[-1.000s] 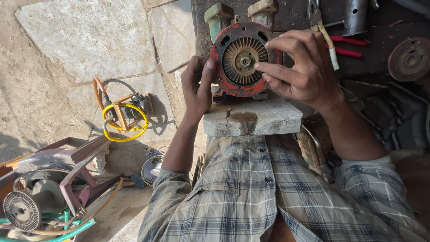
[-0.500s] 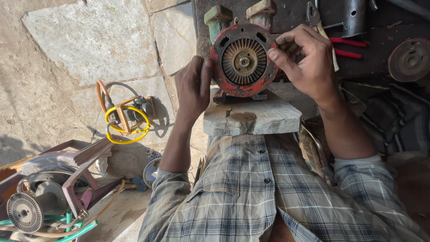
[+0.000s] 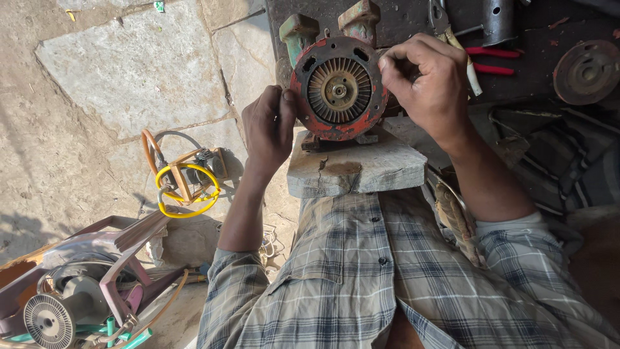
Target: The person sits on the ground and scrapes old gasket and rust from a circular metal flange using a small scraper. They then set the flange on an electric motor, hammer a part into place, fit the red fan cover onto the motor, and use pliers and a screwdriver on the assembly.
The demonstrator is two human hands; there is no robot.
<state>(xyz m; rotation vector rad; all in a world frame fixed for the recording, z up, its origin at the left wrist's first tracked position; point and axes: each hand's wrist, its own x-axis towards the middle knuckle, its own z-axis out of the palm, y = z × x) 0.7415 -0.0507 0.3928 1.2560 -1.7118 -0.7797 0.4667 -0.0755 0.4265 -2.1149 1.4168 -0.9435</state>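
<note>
Head view, looking straight down. Red motor housing with pale finned fan at its centre, standing on a cracked wooden block, at 12 o'clock from the checked shirt. Left hand at 9 o'clock of the housing, fingers curled together, fingertips pressed against the red rim. Right hand at 3 o'clock of the housing, fingers bent and closed, fingertips touching the rim near 2 o'clock; whether anything small is pinched there, cannot tell. Two green lugs on the housing at 12 o'clock. Dark worktop beyond the block, carrying red-handled pliers at 3 o'clock of the right hand and a rusty round disc further toward 3 o'clock. Stone floor at 9 o'clock. Small pump with yellow ring and orange hose on the floor at 8 o'clock of the left hand. Second motor with a pale fan and a pinkish frame at 7 o'clock, well apart from both hands.
</note>
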